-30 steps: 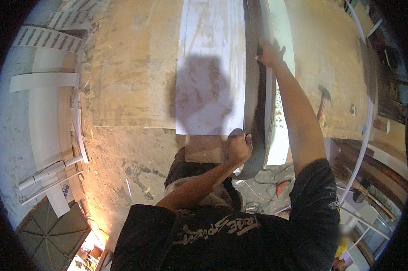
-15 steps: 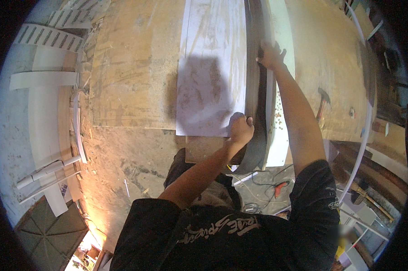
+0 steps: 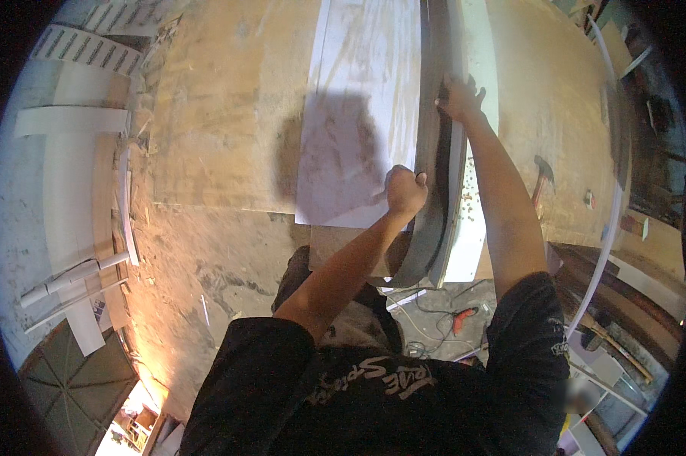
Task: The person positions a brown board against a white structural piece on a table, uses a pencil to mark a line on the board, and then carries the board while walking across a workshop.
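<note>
I hold the long dark curved strip [image 3: 434, 190] on edge against the white flat sheet [image 3: 366, 99] on the plywood workbench [image 3: 221, 114]. Left hand [image 3: 405, 190] fists low; right hand [image 3: 458, 97] clamps higher. It looks flexible, light; grip both ends.

Looking down on a wide plywood table [image 3: 221, 114]. Lying along its middle, a white panel [image 3: 362, 99] with a dark shadow across it. Running beside the panel's right edge, a long dark curved strip [image 3: 434, 197], and just right of that a white board [image 3: 476, 83]. Closing in a fist at the panel's near right corner against the strip, the left hand [image 3: 405, 190]. Gripping the strip farther up, the right hand [image 3: 460, 97]. Resting well to the right on the table, a hammer [image 3: 541, 176].
</note>
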Motion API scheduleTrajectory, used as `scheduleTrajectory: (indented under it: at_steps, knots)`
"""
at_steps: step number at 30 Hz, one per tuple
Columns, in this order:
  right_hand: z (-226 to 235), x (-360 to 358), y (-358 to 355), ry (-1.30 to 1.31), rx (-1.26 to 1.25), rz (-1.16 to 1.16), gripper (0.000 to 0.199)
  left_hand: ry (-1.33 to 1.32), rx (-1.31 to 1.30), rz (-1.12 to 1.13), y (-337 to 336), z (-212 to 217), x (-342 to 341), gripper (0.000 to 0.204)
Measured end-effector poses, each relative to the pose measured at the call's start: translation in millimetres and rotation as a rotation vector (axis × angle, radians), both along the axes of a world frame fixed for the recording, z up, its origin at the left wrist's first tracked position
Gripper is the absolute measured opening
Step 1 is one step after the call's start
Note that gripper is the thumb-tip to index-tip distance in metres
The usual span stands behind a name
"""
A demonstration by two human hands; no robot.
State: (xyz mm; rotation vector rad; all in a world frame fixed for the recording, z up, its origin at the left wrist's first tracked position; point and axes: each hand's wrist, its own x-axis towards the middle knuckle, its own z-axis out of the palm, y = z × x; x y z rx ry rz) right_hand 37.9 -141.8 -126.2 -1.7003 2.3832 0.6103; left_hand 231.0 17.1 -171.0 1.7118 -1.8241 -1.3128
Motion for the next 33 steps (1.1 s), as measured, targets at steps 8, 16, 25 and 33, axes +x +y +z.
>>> scheduleTrajectory:
  at_steps: [8, 16, 25, 33]
  knots:
    - [-3.5, -1.2, -0.7, 0.007, -0.034, 0.035, 0.082, 0.378, 0.211, 0.033, 96.4, 8.6, 52.1, 0.038]
    - [-3.9, -3.2, 2.2, -0.042, -0.064, 0.035, 0.077, 0.308, 0.063, 0.044, 144.8, 4.3, 71.1, 0.034]
    - [-7.7, -3.6, 1.2, -0.035, -0.074, 0.026, 0.077, 0.316, 0.097, 0.095, 126.2, 6.4, 58.5, 0.044]
    - [-2.9, -1.2, 0.1, -0.018, -0.024, 0.006, 0.078, 0.358, -0.117, 0.133, 100.6, 4.0, 44.5, 0.046]
